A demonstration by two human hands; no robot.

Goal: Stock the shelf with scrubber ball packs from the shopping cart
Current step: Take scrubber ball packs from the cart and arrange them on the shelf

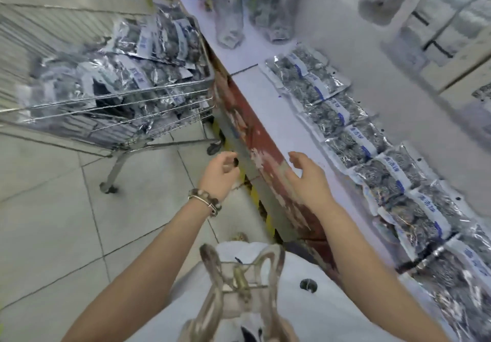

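Silvery scrubber ball packs (345, 118) lie in one overlapping row along the back of the shelf (265, 97), and many more sit heaped in the shopping cart (111, 118) standing just beside the shelf's end. Both hands are empty: the left hand (220, 174) hangs loosely curled over the floor between cart and shelf, and the right hand (308, 179), fingers spread, hovers above the shelf's worn red front edge (255, 139). The foil looks slick, so I'd guess a pack grabbed from that heap could drag its neighbours over the cart's wire rim. A careless placement might nudge the overlapping row askew.
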